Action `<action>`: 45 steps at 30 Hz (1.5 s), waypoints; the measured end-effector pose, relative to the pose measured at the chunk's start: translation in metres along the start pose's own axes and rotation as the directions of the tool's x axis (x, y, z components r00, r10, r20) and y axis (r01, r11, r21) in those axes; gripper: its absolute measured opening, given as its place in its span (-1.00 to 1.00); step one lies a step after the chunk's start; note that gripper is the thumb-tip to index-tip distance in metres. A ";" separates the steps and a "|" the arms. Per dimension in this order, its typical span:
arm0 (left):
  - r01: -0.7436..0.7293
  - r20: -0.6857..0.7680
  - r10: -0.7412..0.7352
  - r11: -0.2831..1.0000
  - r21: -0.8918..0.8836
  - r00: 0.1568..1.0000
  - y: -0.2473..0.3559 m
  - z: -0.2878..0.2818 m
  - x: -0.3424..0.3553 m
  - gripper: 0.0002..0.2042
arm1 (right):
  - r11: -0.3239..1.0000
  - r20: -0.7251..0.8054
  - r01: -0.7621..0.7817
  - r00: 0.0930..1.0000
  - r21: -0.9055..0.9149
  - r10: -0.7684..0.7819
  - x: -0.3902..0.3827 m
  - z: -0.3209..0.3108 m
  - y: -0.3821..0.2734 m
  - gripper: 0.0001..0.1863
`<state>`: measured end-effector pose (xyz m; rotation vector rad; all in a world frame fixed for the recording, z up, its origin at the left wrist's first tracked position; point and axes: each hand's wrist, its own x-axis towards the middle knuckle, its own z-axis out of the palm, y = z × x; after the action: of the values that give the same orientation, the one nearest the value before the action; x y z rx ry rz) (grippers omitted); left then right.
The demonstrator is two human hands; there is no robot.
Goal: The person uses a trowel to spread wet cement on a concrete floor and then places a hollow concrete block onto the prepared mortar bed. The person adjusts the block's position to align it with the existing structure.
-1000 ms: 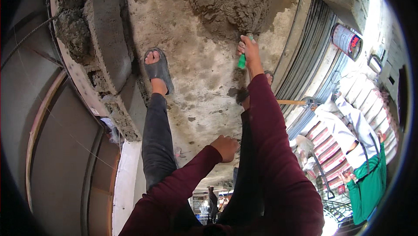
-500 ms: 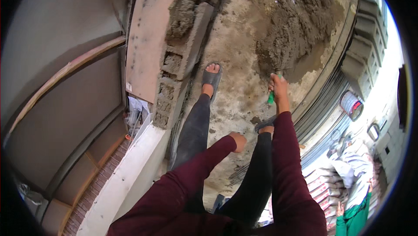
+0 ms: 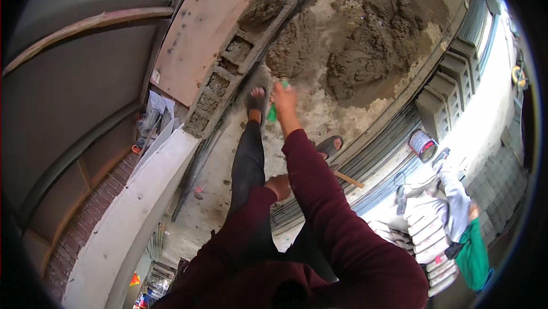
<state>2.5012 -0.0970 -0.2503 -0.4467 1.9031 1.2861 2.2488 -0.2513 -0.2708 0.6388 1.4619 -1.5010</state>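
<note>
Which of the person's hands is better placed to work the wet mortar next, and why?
Right, probably. The right hand already grips the green handle out by the mortar; the left hand is back at the thigh, empty.

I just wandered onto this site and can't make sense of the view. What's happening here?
A person in a maroon top stands on a mortar-splashed floor, seen from their own head. Their right hand grips a green-handled tool, reaching toward a big heap of wet grey mortar. The left hand rests near the thigh, holding nothing that shows. A row of mortar-caked blocks runs on the left. Another person in green bends beside stacked sacks on the right.
</note>
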 end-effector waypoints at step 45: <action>0.069 0.692 -0.075 0.997 0.036 0.718 0.056 0.005 0.036 -0.81 | 0.814 -0.448 0.160 0.884 0.559 0.134 0.279 -0.257 0.092 -0.77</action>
<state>2.4439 -0.0638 -0.2435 -0.0026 1.2286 1.1680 2.1450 -0.0629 -0.5970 1.4599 1.3247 -1.9141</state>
